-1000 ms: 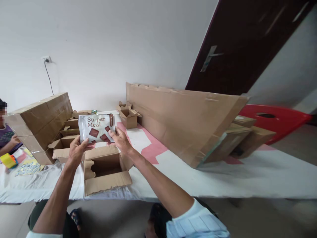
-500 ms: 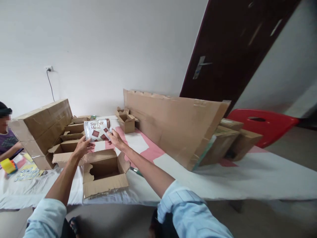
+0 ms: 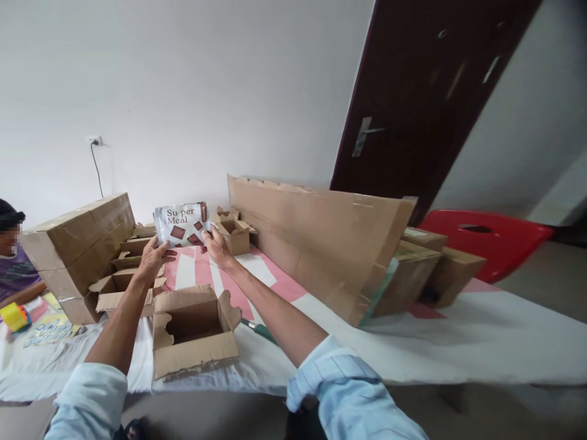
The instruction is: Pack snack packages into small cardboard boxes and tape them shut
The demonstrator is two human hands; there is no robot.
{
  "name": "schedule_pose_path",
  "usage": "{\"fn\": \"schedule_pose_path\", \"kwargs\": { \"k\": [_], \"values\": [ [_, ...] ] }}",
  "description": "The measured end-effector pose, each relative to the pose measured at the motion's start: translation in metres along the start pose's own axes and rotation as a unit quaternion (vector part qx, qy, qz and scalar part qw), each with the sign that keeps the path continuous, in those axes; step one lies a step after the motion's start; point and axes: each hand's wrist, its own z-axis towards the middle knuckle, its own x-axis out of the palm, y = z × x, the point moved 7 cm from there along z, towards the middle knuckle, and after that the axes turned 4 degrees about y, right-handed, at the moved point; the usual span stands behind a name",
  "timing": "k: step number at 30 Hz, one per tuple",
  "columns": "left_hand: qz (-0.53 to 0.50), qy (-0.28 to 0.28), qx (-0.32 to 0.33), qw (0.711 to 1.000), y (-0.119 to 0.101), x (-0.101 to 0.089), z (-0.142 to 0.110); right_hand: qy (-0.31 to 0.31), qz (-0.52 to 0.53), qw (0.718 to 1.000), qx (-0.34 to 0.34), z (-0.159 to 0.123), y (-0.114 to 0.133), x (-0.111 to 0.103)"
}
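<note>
I hold a silver pouch (image 3: 180,223) printed "Su-per Meal" with brown squares, raised above the table at arm's length. My left hand (image 3: 153,258) grips its lower left corner and my right hand (image 3: 216,244) pinches its lower right corner. Below and nearer to me, an open cardboard box (image 3: 192,330) stands at the table's front edge with its flaps spread and its inside bare.
Several open small boxes (image 3: 120,278) and a big closed carton (image 3: 77,241) stand at the left. A small open box (image 3: 236,232) and a long cardboard sheet (image 3: 321,238) lie behind. Another person (image 3: 13,263) sits far left. A red chair (image 3: 490,235) is at the right.
Both arms have stretched further out and lifted the pouch higher and farther from me. The view has tilted up a little.
</note>
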Motion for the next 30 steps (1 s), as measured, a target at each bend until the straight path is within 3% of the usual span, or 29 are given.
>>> {"fn": "schedule_pose_path", "kwargs": {
  "k": [9, 12, 18, 21, 25, 30],
  "values": [
    [0.024, 0.009, 0.019, 0.999, -0.004, 0.003, 0.007, -0.008, 0.016, 1.0, 0.011, 0.001, 0.001, -0.007],
    [0.035, 0.007, 0.001, 0.999, 0.01, -0.001, 0.001, 0.004, 0.022, 0.999, 0.037, -0.009, -0.013, -0.008],
    [0.044, -0.008, -0.108, 0.993, 0.065, -0.017, -0.029, 0.032, 0.024, 0.99, 0.135, -0.048, -0.063, -0.009],
    [0.046, -0.014, -0.134, 0.99, 0.083, -0.023, -0.04, 0.039, 0.025, 0.986, 0.163, -0.061, -0.079, -0.009],
    [0.044, -0.018, -0.141, 0.989, 0.093, -0.024, -0.047, 0.05, 0.034, 0.982, 0.177, -0.068, -0.085, -0.009],
    [0.041, -0.013, -0.124, 0.991, 0.09, -0.018, -0.054, 0.083, 0.067, 0.979, 0.176, -0.075, -0.078, -0.013]
  ]
}}
